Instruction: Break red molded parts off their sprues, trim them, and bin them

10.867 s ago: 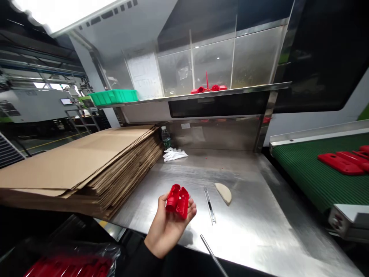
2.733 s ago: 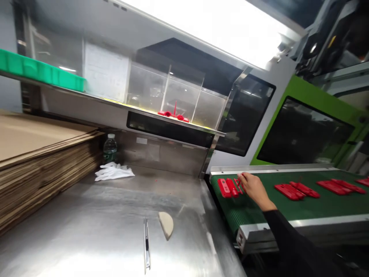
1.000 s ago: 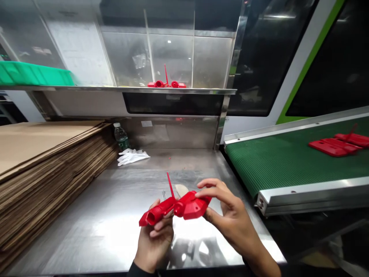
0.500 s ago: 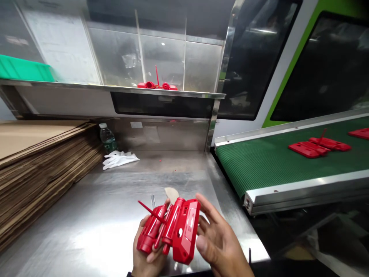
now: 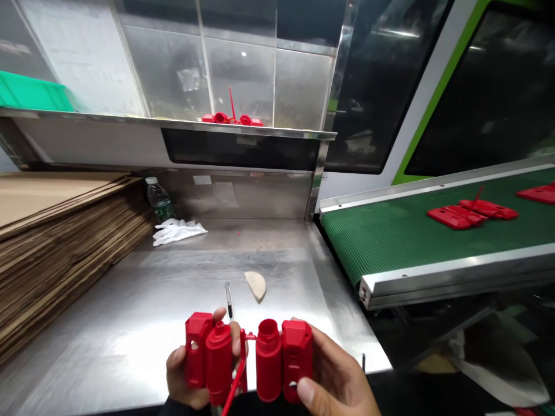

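A red moulded plastic part (image 5: pixel 267 370) hangs between my two hands, low in the view above the metal bench. It has cylinders and flat blocky sections in two halves, joined by a thin bridge with a stick-like sprue. My left hand (image 5: pixel 177 370) is closed around the left half, its fingers partly hidden behind it. At the right block, my right hand (image 5: pixel 340 378) grips with the thumb in front and the other fingers behind. A pen (image 5: pixel 228 294) and a pale half-round piece (image 5: pixel 256 286) lie on the bench just beyond.
On the left is a stack of cardboard sheets (image 5: pixel 78 231). A bottle (image 5: pixel 159 199) and white glove (image 5: pixel 177 231) lie behind. Similar red parts (image 5: pixel 459 216) ride a green conveyor (image 5: pixel 390 237) at right; another red part (image 5: pixel 233 119) sits on the shelf (image 5: pixel 277 132), with a green bin (image 5: pixel 34 92).
The red part has been turned so its halves stand side by side, cylinder ends up. My right hand has closed onto its right block; my left hand has shifted left.
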{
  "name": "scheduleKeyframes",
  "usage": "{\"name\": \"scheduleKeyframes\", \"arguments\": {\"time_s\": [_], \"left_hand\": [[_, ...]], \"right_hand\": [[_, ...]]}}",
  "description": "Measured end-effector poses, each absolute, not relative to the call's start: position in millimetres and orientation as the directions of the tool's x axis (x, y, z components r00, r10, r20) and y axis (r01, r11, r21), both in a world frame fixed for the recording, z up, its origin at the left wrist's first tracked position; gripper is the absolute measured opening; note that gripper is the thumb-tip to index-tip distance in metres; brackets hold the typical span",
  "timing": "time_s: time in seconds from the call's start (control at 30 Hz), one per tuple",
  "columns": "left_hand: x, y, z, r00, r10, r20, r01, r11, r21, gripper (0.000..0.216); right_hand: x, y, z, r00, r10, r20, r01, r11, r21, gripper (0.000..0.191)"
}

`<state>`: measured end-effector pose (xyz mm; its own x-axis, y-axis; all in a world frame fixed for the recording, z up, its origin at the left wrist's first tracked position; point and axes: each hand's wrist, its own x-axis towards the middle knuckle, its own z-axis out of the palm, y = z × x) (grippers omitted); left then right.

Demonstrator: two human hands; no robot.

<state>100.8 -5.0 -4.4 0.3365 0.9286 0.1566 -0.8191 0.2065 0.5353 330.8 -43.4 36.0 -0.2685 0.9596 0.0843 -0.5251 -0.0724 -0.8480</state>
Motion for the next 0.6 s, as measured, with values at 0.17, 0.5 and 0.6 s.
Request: {"name": "scheduleKeyframes", "arguments": {"time_s": [0.17, 0.5, 0.6], "left_hand": [[106, -12, 10, 0.336, 0.932, 0.137, -0.753, 0.179, 0.633, 0.045], [135, -33, 70, 0.351, 0.926, -0.142, -0.477, 0.307, 0.824, 0.089], [138, -37, 81, 0.307, 0.924, -0.230, -0.466, 0.356, 0.810, 0.089]], "right_hand": [[349, -39, 15, -0.147, 0.989, 0.021, -0.483, -0.053, -0.874, 0.057], [351, -22, 2, -0.063, 0.968, -0.242, -0.574, -0.233, -0.785, 0.054], [350, -20, -4, -0.124, 0.941, -0.315, -0.532, -0.331, -0.779, 0.064]]}}
